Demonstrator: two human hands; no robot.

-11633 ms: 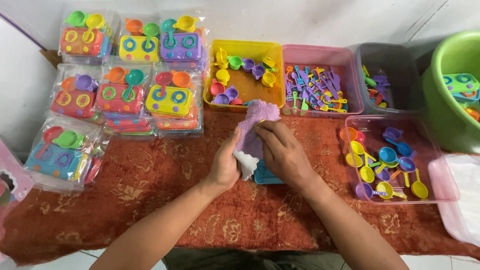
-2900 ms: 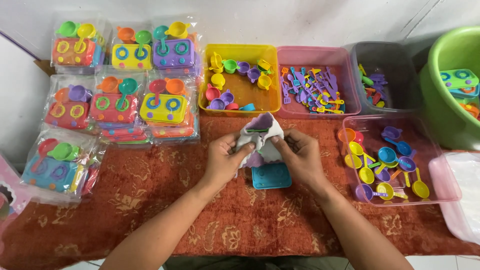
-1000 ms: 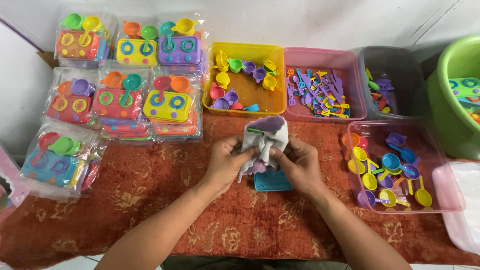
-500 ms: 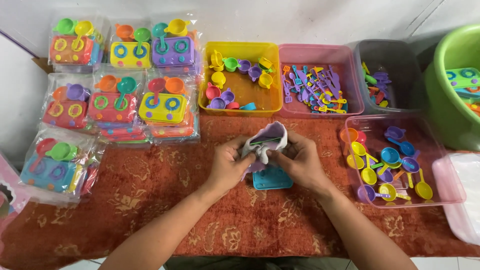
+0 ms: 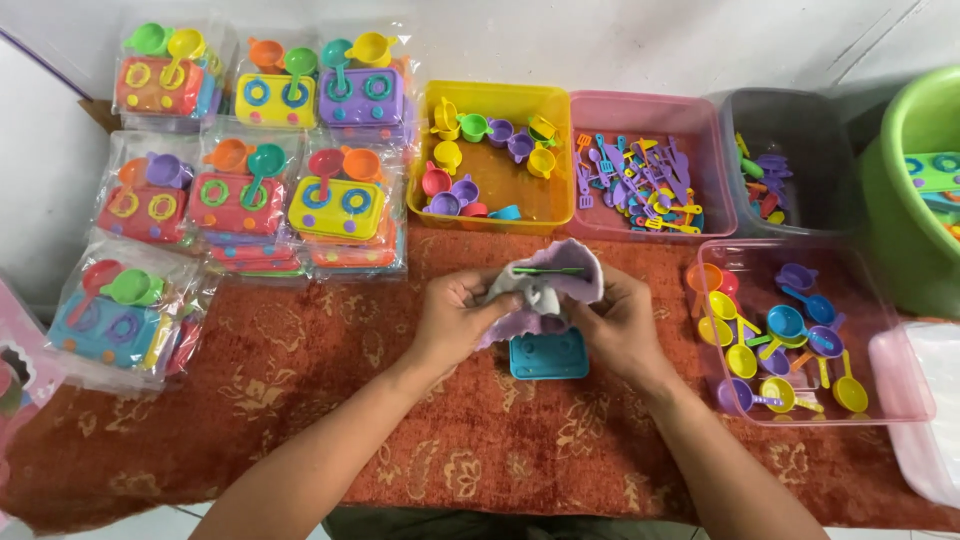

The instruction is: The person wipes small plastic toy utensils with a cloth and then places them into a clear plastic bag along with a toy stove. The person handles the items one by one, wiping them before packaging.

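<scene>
Both my hands grip one small clear plastic bag (image 5: 545,290) over the middle of the red patterned cloth (image 5: 330,400). My left hand (image 5: 455,320) pinches its left side and my right hand (image 5: 620,325) its right side. Inside the bag I see a purple piece and a thin green utensil lying across the top. Directly under the bag, a blue toy stove (image 5: 548,355) lies flat on the cloth, partly hidden by my fingers.
Packed toy stove sets in clear bags (image 5: 250,170) fill the left. Along the back stand a yellow tub of small cups (image 5: 490,205), a pink tub of utensils (image 5: 700,215) and a grey tub (image 5: 795,125). A clear pink tub of toy pans (image 5: 905,395) and a green basin (image 5: 905,230) sit right.
Earlier my right hand pressed on the bag with the purple piece. Now both hands hold the bag's sides, and it has sunk slightly toward the blue stove.
</scene>
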